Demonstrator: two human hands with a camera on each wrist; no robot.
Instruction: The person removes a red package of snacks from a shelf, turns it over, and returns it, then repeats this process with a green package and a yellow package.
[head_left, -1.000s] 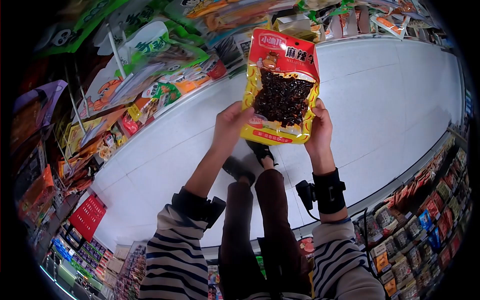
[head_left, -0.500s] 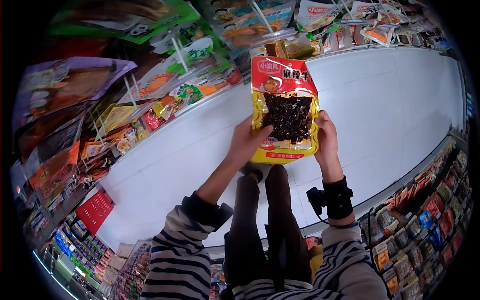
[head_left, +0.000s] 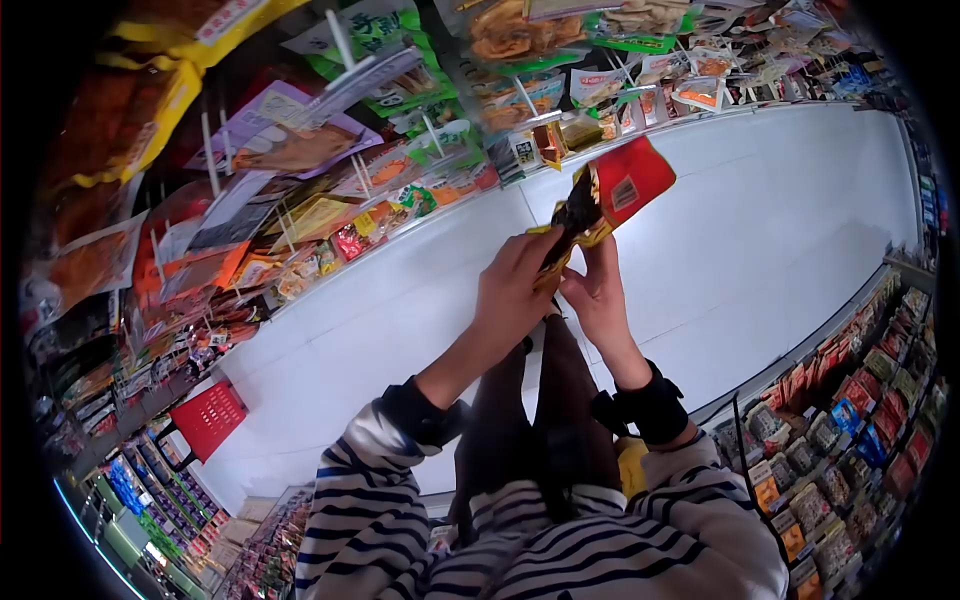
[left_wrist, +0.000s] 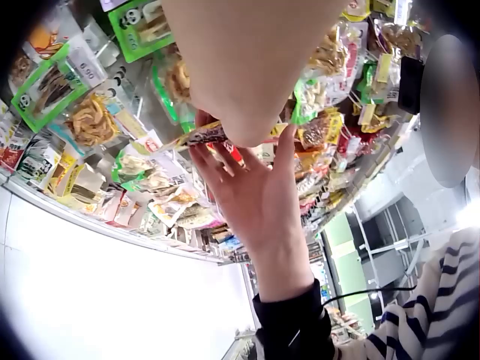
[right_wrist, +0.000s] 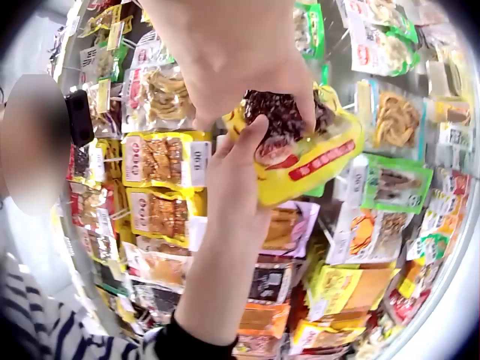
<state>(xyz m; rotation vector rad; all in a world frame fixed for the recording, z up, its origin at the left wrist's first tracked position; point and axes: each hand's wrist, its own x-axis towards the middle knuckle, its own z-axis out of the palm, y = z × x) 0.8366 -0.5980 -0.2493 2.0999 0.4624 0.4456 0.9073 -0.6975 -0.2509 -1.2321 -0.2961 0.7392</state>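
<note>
In the head view a red and yellow food packet (head_left: 635, 185) is tilted, its red back with a barcode turned upward and its dark window edge-on. My left hand (head_left: 510, 290) grips the lower end; in the right wrist view that hand's thumb lies on the packet's yellow front (right_wrist: 322, 169). My right hand (head_left: 600, 305) is beside it at the lower edge. The left wrist view shows the right hand (left_wrist: 259, 199) with palm visible, fingers fairly straight against the packet (left_wrist: 206, 135), and thumb standing apart.
Hanging snack bags (head_left: 300, 140) fill racks at the left and top. A red basket-like object (head_left: 207, 420) stands at the lower left. Shelves of small packets (head_left: 810, 490) curve along the right, and pale floor (head_left: 740, 240) lies between. The person's legs are below the hands.
The packet has turned from front-facing to tilted, showing part of its back. The left hand has moved with it, and the right hand has shifted left and loosened from the packet's side. The racks appear shifted.
</note>
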